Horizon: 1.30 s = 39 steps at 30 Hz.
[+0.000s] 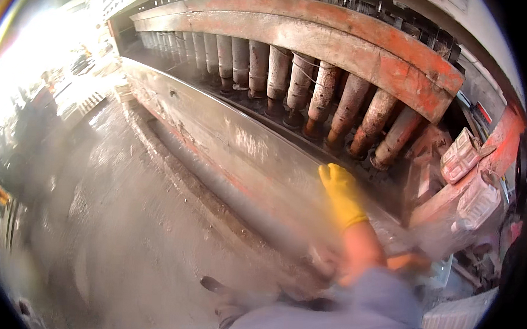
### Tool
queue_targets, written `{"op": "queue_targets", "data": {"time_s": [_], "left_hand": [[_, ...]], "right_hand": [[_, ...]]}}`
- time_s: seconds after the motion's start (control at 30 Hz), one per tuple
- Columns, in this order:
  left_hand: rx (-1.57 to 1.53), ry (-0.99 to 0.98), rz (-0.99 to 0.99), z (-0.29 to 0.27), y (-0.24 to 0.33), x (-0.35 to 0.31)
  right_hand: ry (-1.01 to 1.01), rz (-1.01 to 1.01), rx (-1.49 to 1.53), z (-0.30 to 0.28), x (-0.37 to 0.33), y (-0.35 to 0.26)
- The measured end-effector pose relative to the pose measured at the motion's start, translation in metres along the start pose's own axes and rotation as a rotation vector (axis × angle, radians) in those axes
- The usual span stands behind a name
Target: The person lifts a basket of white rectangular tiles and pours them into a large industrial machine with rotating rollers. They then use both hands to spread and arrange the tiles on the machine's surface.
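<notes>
In a yellow glove, my left hand [340,194] rests at the top edge of a long, wet metal trough wall [247,143], its fingers stretched toward the rim. It grips nothing that I can see. The bare forearm behind it runs into a grey-blue sleeve [351,315]. Beside that forearm is a blurred orange shape [410,261], perhaps part of my right arm; its fingers do not show. Just beyond the wall stands a row of upright cylinders [300,80], stained grey and rust, reaching down into the dark trough.
A heavy orange and grey beam [318,33] spans the cylinders. Stained packages [460,156] lie on an orange ledge at the right. The wet grey floor [112,216] stretches left, with a raised kerb [180,166] along the machine. A dark shoe [211,284] shows below. Bright glare covers the far left.
</notes>
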<state>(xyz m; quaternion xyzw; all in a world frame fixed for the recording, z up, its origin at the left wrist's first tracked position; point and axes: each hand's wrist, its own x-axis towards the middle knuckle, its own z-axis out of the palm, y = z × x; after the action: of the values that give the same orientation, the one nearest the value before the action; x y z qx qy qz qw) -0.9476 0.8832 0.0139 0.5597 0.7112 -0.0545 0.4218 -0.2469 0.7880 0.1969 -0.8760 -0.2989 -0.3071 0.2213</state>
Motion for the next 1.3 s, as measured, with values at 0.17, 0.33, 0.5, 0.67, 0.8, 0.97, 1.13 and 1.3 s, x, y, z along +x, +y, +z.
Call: {"op": "queue_targets", "data": {"time_s": [0.17,0.33,0.5,0.67,0.8,0.97,1.13,1.3], "left_hand": [[0.047,-0.061,0.013,-0.092,0.044,0.124],[0.004,-0.028,0.083,-0.207,0.097,0.241],[-0.254,0.022,0.237,-0.288,0.191,0.365],[-0.468,-0.059,0.373,-0.313,0.282,0.493],[-0.121,0.014,0.279,-0.345,0.346,0.523],[0.106,0.043,0.196,-0.380,0.299,0.597],[0.111,-0.002,-0.009,-0.413,0.395,0.634],[0.080,0.000,-0.079,-0.454,0.457,0.714]], "right_hand": [[-0.094,0.067,-0.252,0.035,-0.004,0.022],[-0.022,0.268,-0.514,0.060,0.008,-0.007],[0.113,0.337,-0.758,0.108,0.015,-0.017],[0.379,0.215,-0.561,0.198,0.095,-0.168],[0.505,0.111,-0.402,0.297,0.189,-0.305],[0.301,-0.060,-0.032,0.452,0.292,-0.466],[0.029,-0.136,0.056,0.571,0.394,-0.575],[-0.013,-0.204,0.121,0.690,0.470,-0.681]]}}
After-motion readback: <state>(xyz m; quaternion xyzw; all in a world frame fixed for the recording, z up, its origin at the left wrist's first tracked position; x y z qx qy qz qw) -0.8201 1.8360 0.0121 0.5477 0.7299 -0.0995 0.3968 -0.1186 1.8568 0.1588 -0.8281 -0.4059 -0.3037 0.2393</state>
